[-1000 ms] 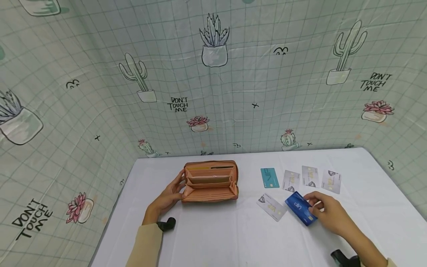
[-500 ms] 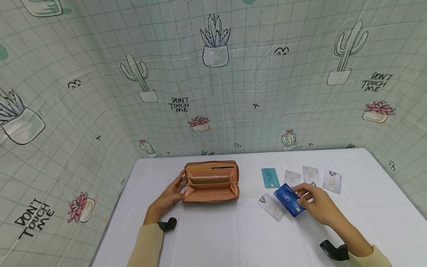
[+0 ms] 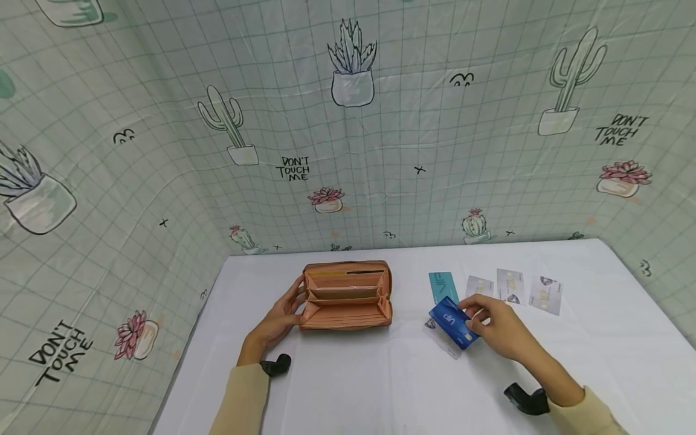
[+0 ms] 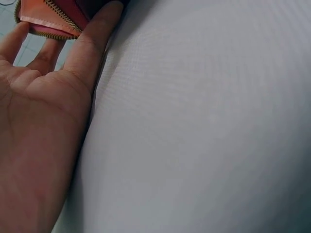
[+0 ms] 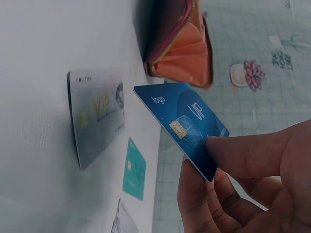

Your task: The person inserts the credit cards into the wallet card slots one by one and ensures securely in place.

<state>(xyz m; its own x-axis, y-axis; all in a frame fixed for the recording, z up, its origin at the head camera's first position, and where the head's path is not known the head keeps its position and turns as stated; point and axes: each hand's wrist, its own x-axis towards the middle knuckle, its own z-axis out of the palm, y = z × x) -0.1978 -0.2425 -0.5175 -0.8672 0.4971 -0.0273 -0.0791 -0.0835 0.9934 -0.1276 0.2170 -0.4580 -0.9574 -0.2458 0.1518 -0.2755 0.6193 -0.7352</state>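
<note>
The right hand [image 3: 497,326] holds a blue card [image 3: 451,324], pinched between the thumb and the fingers near one end. The card is tilted and lifted above the table [image 3: 348,386], with its printed face and chip turned upward. It is well apart from the left hand [image 3: 276,320], which grips the left end of an open wallet [image 3: 348,318], the thumb at the front and the fingers at the side and behind. So the two hands are apart from each other, and each one is closed on its own thing.

The wallet shows its folds and slots toward the person; in the rear part, a yellow edge and a dark edge can be seen. Between the wallet and the blue card there runs a strip of white table surface, and a wider stretch lies in front of the wallet.

Seen from the head, the blue card covers part of a silver card [image 3: 444,346] and the lower corner of a teal card [image 3: 441,285]. Farther right, three more silver cards [image 3: 546,295] lie side by side. The far table edge is near the back of the wallet, before a patterned cloth [image 3: 391,139]; the left table edge runs beyond the left hand.
</note>
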